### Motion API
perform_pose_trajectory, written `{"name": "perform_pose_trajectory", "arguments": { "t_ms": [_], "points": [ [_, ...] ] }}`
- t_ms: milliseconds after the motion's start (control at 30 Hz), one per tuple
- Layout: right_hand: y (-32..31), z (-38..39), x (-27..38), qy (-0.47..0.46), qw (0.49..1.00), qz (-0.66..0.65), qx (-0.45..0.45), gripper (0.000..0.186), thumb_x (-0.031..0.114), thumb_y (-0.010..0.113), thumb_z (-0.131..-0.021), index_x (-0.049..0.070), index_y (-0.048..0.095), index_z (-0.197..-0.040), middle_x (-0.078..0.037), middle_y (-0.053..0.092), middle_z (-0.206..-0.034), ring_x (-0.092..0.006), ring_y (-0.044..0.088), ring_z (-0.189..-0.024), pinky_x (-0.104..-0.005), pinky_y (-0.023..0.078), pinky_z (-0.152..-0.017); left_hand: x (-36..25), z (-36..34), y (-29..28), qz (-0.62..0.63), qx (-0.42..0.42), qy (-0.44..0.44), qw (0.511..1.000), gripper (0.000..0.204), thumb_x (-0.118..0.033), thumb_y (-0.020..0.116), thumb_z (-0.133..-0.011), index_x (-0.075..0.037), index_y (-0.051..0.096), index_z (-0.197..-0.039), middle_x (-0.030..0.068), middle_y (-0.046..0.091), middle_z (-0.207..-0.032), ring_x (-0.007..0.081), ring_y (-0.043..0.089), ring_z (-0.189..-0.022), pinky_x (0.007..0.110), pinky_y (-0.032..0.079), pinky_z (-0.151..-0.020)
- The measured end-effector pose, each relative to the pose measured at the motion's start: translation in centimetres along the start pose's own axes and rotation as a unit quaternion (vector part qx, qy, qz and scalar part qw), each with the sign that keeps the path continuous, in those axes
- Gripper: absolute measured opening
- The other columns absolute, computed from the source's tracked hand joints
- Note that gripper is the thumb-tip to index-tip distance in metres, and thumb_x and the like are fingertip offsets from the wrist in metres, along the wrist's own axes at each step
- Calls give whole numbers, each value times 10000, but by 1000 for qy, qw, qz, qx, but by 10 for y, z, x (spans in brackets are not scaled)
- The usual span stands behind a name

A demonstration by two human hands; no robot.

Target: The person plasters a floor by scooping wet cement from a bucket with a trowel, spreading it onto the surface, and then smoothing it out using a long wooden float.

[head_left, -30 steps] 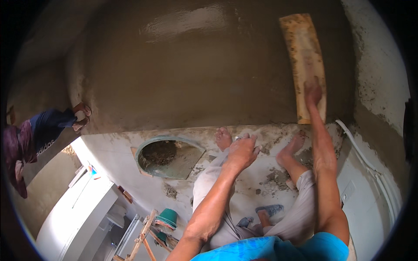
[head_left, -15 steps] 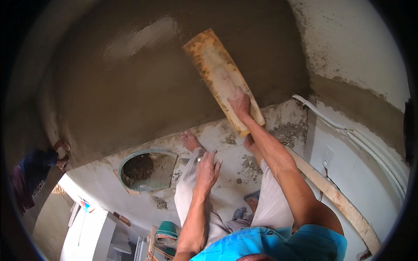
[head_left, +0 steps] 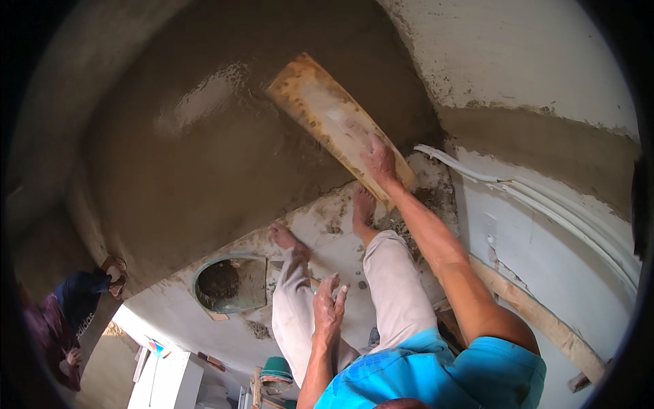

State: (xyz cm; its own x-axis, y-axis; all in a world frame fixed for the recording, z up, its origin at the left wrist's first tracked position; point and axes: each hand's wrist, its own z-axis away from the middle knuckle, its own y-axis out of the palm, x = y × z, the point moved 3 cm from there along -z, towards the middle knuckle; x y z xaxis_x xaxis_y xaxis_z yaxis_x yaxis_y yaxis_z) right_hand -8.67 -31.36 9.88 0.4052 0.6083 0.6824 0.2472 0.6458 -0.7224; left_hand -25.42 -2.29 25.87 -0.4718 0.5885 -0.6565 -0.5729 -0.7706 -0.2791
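My right hand (head_left: 381,163) is closed around the handle of a long yellowish plastering float (head_left: 327,112), whose face is turned to the wet grey-brown mortar wall (head_left: 204,150). Most of the handle is hidden by my fingers. The float slants from upper left to lower right, its edges stained with mortar. Over my left thigh hangs my left hand (head_left: 330,310), empty, fingers apart. My bare feet stand on a pale, mortar-spattered surface along the wall's foot.
A round green tub (head_left: 196,290) with dark mortar stands left of my feet. White conduits (head_left: 470,170) run along the right wall above a long wooden board (head_left: 545,320). At far left is another person (head_left: 68,313). A green bucket (head_left: 276,368) stands lower down.
The view has shifted, and the wall corner now appears further left. My right foot has come into sight below the float. My left hand's fingers have spread; the right keeps its grip.
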Motion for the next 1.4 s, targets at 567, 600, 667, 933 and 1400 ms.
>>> {"name": "perform_pose_trajectory", "arguments": {
  "t_ms": [567,600,667,933,1400],
  "points": [
    [-96,-53,-46,54,999,5,7,333,212,669,-745,6,546,-977,-244,620,-878,-441,591,-847,-445,458,-714,21,-62,-10,91,36,8,995,348,-124,620,-884,14,543,-1195,168,644,-1050,260,650,-938,343,508,-805],
    [-89,-69,-53,53,999,0,5,338,218,673,-754,8,547,-987,-244,619,-892,-440,590,-859,-442,460,-717,22,-67,-15,76,36,23,996,344,-122,623,-883,11,545,-1190,160,646,-1041,252,651,-931,339,509,-798],
    [-82,-107,-73,29,998,42,-24,355,267,647,-754,24,570,-1002,-195,626,-882,-367,590,-820,-396,457,-755,21,-85,-21,57,37,12,998,325,-106,632,-874,11,557,-1168,140,650,-995,232,654,-898,333,512,-785],
    [-61,-196,-183,26,991,110,-68,495,341,622,-802,-5,583,-1154,-209,659,-980,-359,625,-905,-419,460,-797,-6,-151,-20,-40,-3,49,998,311,-93,625,-858,20,566,-1142,193,654,-1046,302,661,-935,369,507,-816],
    [-70,-251,-303,-31,981,128,-146,458,405,598,-819,32,636,-1082,-137,641,-860,-259,601,-806,-390,453,-754,-41,-270,29,-364,168,205,893,453,-163,638,-827,-45,494,-1240,154,552,-1076,373,580,-951,436,481,-790]
  ]
}}
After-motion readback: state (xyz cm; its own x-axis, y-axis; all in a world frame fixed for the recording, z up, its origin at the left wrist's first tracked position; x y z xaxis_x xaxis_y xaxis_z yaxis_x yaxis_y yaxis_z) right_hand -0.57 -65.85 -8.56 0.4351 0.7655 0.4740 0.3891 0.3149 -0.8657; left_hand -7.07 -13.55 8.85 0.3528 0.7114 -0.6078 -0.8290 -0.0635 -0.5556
